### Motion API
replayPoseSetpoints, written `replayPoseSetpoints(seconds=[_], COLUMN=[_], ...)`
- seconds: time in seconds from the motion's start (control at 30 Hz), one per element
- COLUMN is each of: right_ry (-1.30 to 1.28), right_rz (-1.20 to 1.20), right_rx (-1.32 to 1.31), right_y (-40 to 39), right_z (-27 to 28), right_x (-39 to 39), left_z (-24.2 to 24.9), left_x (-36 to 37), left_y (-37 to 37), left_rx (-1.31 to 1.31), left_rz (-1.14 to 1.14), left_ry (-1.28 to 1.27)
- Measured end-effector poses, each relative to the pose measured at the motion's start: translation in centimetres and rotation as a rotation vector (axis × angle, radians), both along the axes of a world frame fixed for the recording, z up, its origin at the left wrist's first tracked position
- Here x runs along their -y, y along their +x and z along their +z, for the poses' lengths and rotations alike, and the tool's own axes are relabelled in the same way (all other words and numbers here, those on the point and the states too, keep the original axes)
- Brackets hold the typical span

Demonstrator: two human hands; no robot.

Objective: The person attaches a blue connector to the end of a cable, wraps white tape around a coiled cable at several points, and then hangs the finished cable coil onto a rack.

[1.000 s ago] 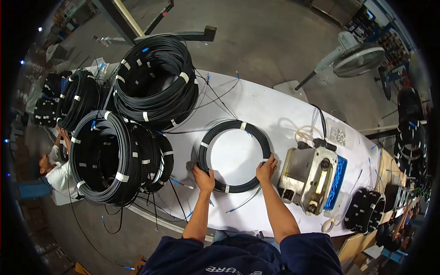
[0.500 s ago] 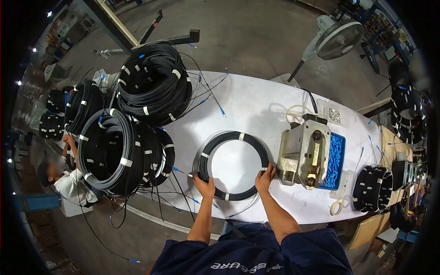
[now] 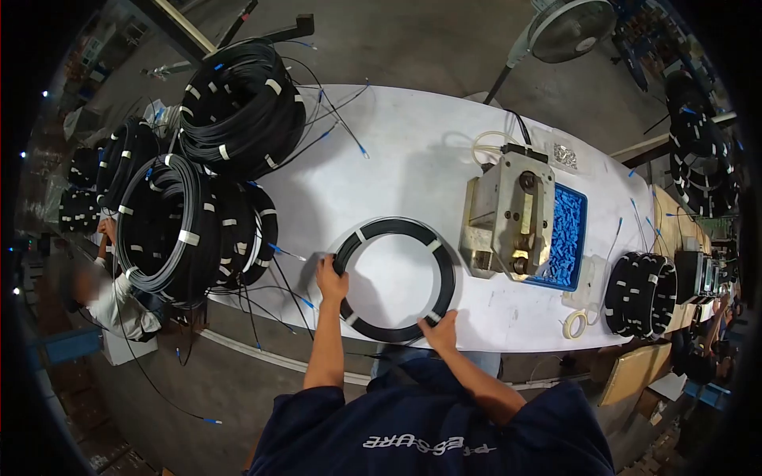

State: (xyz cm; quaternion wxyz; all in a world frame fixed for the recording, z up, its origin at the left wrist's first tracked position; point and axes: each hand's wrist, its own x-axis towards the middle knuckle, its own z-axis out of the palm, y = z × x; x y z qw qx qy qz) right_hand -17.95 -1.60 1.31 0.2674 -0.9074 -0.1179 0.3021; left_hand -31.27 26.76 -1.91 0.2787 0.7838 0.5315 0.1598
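Note:
A coil of black cable (image 3: 449, 279), bound with several white tape bands, lies flat on the white table near its front edge. My left hand (image 3: 332, 279) grips the coil's left side, with the fingers wrapped over the ring. At the lower right, my right hand (image 3: 439, 332) is closed on the coil beside a tape band; its fingertips are partly hidden. To the right of the coil stands a metal bench machine (image 3: 512, 218), apart from both hands. Thin cable ends with blue connectors (image 3: 308, 302) trail over the table to the left of my left hand.
Tall stacks of black cable coils (image 3: 238, 119) fill the table's left end. A blue tray (image 3: 585, 238) of small blue parts sits behind the machine, with a tape roll (image 3: 575, 324) nearby. A standing fan (image 3: 571, 30) is beyond the table. Another person (image 3: 119, 305) is at far left.
The coil has turned on the table, its tape bands now at other places. My left hand has moved up its left side, my right hand down to its lower right. The view has shifted.

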Motion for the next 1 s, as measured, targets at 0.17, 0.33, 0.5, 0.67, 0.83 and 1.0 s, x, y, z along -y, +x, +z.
replayPoseSetpoints(seconds=[0.17,0.33,0.5,0.67,0.83,1.0], right_ry=[0.061,0.136,0.087,0.124,0.091,0.474], right_rz=[0.054,0.117,0.12,0.07,0.145,0.035], right_rx=[-0.146,0.334,0.297,0.244,0.108,0.43], right_y=[2.8,8.0,8.6,5.3,4.3,8.7], right_z=[1.1,0.5,0.9,0.9,1.1,-0.4], right_x=[2.3,-0.9,1.2,5.0,11.6,11.6], left_z=[0.4,1.8,2.1,2.4,2.8,2.8], left_x=[-1.5,-0.7,-0.1,2.9,7.4,12.9], left_y=[3.1,7.0,10.1,12.2,13.4,14.9], left_rx=[-0.077,-0.091,-0.164,-0.156,-0.098,-0.095], left_rz=[-0.158,-0.344,-0.406,-0.56,-0.709,-0.92], left_ry=[-0.003,-0.001,0.0,0.282,0.326,0.345])
